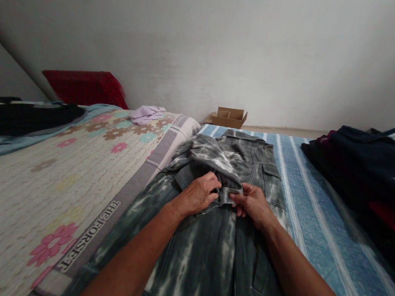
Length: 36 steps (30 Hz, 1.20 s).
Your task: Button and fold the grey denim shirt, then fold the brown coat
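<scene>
A grey and white tie-dye garment lies spread over the bedding, its pocket flap and seams showing on the right side. One part of it, gathered and folded over, bunches up near the middle. My left hand is closed on the edge of this bunched part, fingers curled at the dark opening. Just to the right, my right hand pinches the hemmed band of the same fabric between thumb and fingers. The fabric hides some of the fingertips.
Dark folded clothes are piled at the right on a blue striped sheet. A floral quilt spreads left, with a lilac cloth and black clothing. An open cardboard box and a red object stand near the wall.
</scene>
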### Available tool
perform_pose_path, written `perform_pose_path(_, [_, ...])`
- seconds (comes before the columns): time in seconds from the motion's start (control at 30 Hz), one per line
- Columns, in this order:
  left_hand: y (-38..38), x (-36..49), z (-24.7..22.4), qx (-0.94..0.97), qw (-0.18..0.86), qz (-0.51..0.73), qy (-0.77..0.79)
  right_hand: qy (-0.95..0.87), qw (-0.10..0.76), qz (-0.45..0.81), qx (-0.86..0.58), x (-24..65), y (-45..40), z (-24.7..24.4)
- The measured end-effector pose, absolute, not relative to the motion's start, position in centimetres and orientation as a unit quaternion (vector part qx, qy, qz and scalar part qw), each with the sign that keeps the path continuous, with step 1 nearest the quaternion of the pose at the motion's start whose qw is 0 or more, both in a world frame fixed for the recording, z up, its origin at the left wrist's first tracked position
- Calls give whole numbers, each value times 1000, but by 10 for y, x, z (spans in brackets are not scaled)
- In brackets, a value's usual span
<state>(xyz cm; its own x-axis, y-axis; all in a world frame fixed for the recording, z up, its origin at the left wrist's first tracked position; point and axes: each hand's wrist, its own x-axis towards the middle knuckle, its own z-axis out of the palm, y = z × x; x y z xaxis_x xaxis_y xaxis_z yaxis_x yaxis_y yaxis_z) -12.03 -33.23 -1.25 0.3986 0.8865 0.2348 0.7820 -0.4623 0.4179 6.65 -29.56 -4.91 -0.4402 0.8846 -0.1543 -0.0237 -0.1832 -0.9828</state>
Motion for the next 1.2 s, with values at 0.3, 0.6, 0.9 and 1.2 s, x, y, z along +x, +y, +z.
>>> perform_pose_path(0.3, [-336,-112,-26,807,31,251,533,-533,353,661,-394,67,-295,-48])
perform_pose_path(0.6, [-344,-97,-32,784,-56,264,559,-523,355,669,-392,68,-295,-46])
perform_pose_path(0.9, [-340,-94,-39,764,-97,332,544,-512,360,676,-389,68,-295,-48])
perform_pose_path(1.2, [-338,-105,-19,793,-1,380,476,-505,377,681,-374,70,-294,-48])
